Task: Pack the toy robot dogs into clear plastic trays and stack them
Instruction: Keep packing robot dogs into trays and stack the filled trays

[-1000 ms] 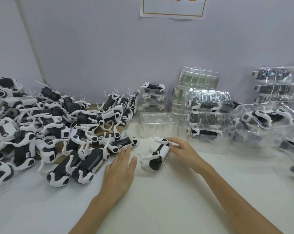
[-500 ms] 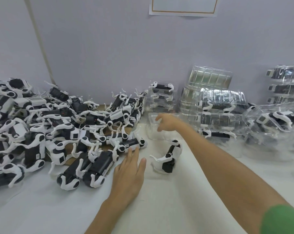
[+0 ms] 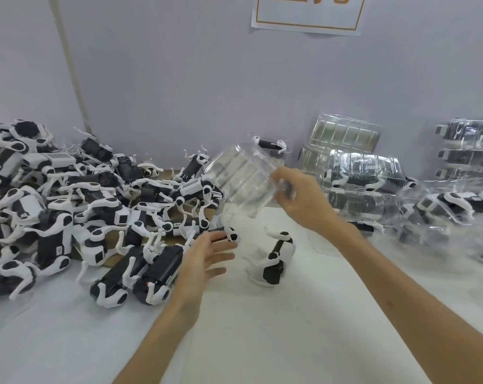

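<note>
- Across the head view, centre: right hand (image 3: 298,200) is gripping an empty clear plastic tray (image 3: 243,178) by its right end, with fingers curled round the rim. The tray is hanging tilted in the air above the back of the white table (image 3: 262,342).
- Left hand (image 3: 204,261) is hovering with fingers spread apart and is holding nothing. It's sitting just beside the near edge of the pile of toy robot dogs (image 3: 68,212); can't tell if it's touching the table.
- One loose toy robot dog (image 3: 273,259) is lying on the table between the two hands, below the tray and apart from the pile.
- Packed trays (image 3: 365,173) are sitting stacked at back right, with more filled ones at far right, blurred.
- Step in hand, my read: the tray is heading down to the loose dog for loading.
- Doing it well means landing the tray flat, cavity up, just beside the dog before letting go.
- The one-end grip on thin plastic is probably flexing it, so I'm suggesting the left hand takes the free end.
- The dog's thin white legs are sticking out, so I'm advising lining them up with the cavity, not forcing them.
- Risk: the tray is passing near the pile's edge, and a low swing could be snagging legs there.
</note>
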The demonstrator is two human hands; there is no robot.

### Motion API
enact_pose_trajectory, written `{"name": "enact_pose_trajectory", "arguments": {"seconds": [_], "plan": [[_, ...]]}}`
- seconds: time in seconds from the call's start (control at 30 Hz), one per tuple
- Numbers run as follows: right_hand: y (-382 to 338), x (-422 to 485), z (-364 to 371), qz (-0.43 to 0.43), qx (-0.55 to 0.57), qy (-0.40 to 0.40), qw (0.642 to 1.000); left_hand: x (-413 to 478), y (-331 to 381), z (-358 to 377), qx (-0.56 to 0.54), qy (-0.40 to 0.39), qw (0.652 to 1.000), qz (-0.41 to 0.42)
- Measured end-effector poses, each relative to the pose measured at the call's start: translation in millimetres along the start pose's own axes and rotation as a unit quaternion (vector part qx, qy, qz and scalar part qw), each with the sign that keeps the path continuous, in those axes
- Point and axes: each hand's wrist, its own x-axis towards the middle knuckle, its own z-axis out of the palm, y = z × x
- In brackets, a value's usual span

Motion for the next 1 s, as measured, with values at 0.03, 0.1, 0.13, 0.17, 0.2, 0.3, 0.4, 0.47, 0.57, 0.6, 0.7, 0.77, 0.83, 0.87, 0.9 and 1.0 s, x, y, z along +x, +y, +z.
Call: {"name": "enact_pose_trajectory", "arguments": {"seconds": [0.03, 0.1, 0.13, 0.17, 0.2, 0.3, 0.4, 0.47, 0.57, 0.6, 0.7, 0.77, 0.83, 0.87, 0.9, 1.0], "plan": [[-5, -14, -4, -0.028, -0.016, 0.02, 0.999, 1, 7, -3, -0.062, -0.013, 0.998, -0.024], [-13, -39, -7, -0.091, -0.049, 0.055, 0.993, 0, 11, -8, -0.151, -0.036, 0.986, -0.055], [-16, -50, -8, -0.121, -0.064, 0.072, 0.988, 0, 10, -11, -0.159, -0.04, 0.985, -0.052], [-18, -60, -7, -0.144, -0.079, 0.085, 0.983, -2, 19, -8, -0.193, -0.011, 0.977, -0.091], [-20, -70, -4, -0.161, -0.09, 0.096, 0.978, 2, 11, -12, -0.231, 0.002, 0.968, -0.094], [-23, -93, 5, -0.186, -0.106, 0.116, 0.97, -7, 13, -10, -0.143, -0.112, 0.982, -0.055], [-25, -99, 7, -0.197, -0.113, 0.111, 0.967, -13, 17, -18, -0.165, -0.141, 0.975, -0.045], [-25, -101, 4, -0.201, -0.114, 0.12, 0.965, -12, 18, -22, -0.152, -0.109, 0.982, -0.011], [-26, -103, -1, -0.2, -0.116, 0.137, 0.963, -15, 22, -19, -0.217, -0.156, 0.963, -0.048], [-27, -103, -2, -0.192, -0.115, 0.136, 0.965, -16, 21, -17, -0.214, -0.159, 0.963, -0.048], [-31, -103, -4, -0.127, -0.073, 0.12, 0.982, -22, 25, -10, -0.172, -0.166, 0.971, -0.015], [-37, -104, -8, -0.084, -0.024, 0.133, 0.987, -23, 26, -7, -0.163, -0.152, 0.975, 0.016], [-47, -107, -12, -0.057, 0.025, 0.151, 0.987, -22, 25, -7, -0.175, -0.143, 0.973, 0.047], [-54, -108, -12, -0.041, 0.043, 0.153, 0.986, -21, 27, -4, -0.173, -0.143, 0.972, 0.062], [-61, -107, -13, -0.022, 0.055, 0.149, 0.987, -20, 31, 0, -0.16, -0.143, 0.973, 0.08], [-71, -104, -10, 0.042, 0.071, 0.118, 0.989, -17, 42, 19, -0.092, -0.139, 0.975, 0.144]]}}
